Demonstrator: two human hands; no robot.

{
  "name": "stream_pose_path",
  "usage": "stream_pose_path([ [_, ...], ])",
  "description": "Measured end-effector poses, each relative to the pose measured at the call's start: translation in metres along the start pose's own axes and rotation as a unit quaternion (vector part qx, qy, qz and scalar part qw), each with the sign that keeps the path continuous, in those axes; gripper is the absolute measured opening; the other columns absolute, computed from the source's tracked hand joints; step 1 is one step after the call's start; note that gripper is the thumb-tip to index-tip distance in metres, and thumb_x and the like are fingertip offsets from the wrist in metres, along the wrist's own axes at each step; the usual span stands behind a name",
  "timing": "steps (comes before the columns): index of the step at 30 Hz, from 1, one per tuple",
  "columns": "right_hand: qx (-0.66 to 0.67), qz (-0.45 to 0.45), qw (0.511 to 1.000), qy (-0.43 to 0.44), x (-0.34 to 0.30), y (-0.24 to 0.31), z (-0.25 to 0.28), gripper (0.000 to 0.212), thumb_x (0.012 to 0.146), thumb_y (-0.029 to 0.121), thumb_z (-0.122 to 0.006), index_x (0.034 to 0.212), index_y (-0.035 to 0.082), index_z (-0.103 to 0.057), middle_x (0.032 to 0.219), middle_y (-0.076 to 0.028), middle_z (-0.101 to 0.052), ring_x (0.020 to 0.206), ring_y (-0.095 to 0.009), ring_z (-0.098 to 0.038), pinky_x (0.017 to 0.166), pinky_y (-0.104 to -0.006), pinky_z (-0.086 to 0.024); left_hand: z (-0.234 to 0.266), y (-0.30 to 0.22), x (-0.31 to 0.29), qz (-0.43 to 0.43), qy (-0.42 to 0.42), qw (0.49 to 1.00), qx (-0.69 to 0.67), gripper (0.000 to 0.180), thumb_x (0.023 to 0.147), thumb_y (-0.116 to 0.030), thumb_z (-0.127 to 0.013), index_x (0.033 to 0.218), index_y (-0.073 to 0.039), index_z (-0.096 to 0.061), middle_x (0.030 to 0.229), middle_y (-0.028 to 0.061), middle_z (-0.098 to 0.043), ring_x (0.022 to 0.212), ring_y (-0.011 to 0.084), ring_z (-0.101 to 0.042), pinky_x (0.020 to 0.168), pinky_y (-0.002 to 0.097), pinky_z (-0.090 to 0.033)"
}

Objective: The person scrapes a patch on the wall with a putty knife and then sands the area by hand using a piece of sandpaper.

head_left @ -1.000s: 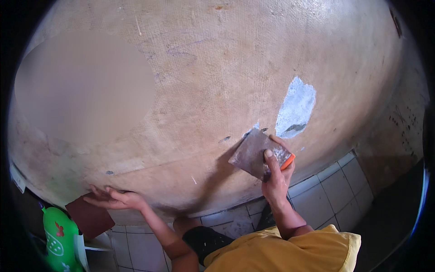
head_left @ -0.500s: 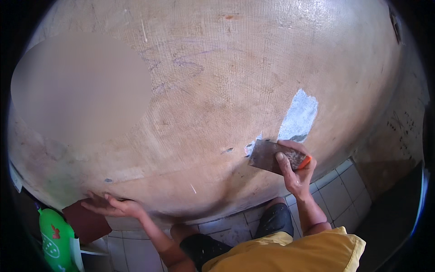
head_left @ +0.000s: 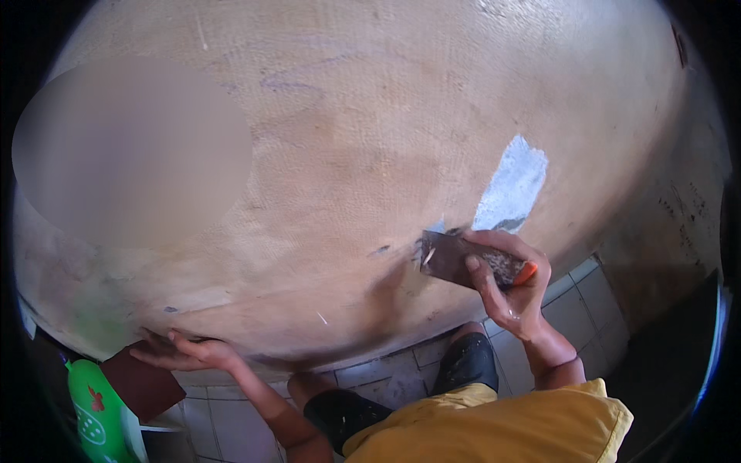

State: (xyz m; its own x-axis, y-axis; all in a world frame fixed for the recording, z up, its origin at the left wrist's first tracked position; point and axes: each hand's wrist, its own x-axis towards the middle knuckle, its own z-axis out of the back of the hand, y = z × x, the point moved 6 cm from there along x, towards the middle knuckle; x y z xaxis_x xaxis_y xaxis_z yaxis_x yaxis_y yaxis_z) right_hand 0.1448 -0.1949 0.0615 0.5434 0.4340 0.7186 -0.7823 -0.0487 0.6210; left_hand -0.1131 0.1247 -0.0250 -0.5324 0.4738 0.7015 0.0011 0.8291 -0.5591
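My right hand point(head_left: 513, 282) grips a scraper point(head_left: 448, 258) with a wide flat, stained blade and an orange handle end. Its thumb lies along the blade, whose edge meets the beige wall point(head_left: 332, 193) beside a small chipped spot point(head_left: 438, 226). Just above the hand, a larger pale grey bare patch point(head_left: 511, 185) shows where the surface coat is off. My left hand point(head_left: 189, 353) is open low on the left, fingers stretched out near the wall. Behind it shows a dark brown square sheet point(head_left: 144, 383); whether they touch I cannot tell.
A bright green object point(head_left: 100, 413) with printed shapes stands at the lower left beside a white shelf edge point(head_left: 158, 427). White floor tiles point(head_left: 239, 420) lie below. Along the right side is a dark panel point(head_left: 671, 370). A blurred oval hides part of the wall's left side.
The scraper's blade has shifted slightly and now covers more of the small chipped spot. My left hand keeps its open pose; the whole view has moved a little.
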Motion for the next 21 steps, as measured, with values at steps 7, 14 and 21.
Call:
stream_pose_path([
  [7, 0.047, -0.059, 0.996, -0.045, -0.004, -0.003, 0.006, 0.019, 0.083, 0.002, -0.059, 0.102, -0.003, -0.062, 0.085, -0.006, -0.064, 0.075, -0.010, -0.058, 0.068, -0.0237, -0.048, 0.002, 0.000, 0.003, -0.017, 0.000, 1.000, 0.021, 0.072, 0.086, -0.023, -0.047, 0.142, 0.000, -0.008, 0.138, 0.0275, -0.030, 0.126, 0.0368, -0.036, 0.100, 0.0458, -0.034],
  [14, 0.036, -0.106, 0.993, -0.028, -0.007, -0.007, 0.011, 0.022, 0.084, 0.006, -0.060, 0.104, -0.003, -0.061, 0.088, -0.007, -0.065, 0.081, -0.011, -0.059, 0.073, -0.0238, -0.047, -0.001, -0.006, 0.001, -0.007, 0.000, 1.000, 0.012, 0.073, 0.086, -0.025, -0.047, 0.142, 0.001, -0.008, 0.137, 0.0287, -0.030, 0.125, 0.0371, -0.037, 0.101, 0.0458, -0.033],
  [21, 0.063, -0.091, 0.993, -0.050, -0.005, -0.004, 0.005, 0.022, 0.083, 0.008, -0.062, 0.103, -0.002, -0.061, 0.088, -0.006, -0.064, 0.079, -0.010, -0.058, 0.072, -0.0241, -0.047, 0.002, 0.000, 0.003, -0.015, -0.004, 1.000, 0.006, 0.075, 0.086, -0.027, -0.048, 0.142, 0.001, -0.008, 0.137, 0.0287, -0.029, 0.127, 0.0370, -0.034, 0.101, 0.0464, -0.032],
])
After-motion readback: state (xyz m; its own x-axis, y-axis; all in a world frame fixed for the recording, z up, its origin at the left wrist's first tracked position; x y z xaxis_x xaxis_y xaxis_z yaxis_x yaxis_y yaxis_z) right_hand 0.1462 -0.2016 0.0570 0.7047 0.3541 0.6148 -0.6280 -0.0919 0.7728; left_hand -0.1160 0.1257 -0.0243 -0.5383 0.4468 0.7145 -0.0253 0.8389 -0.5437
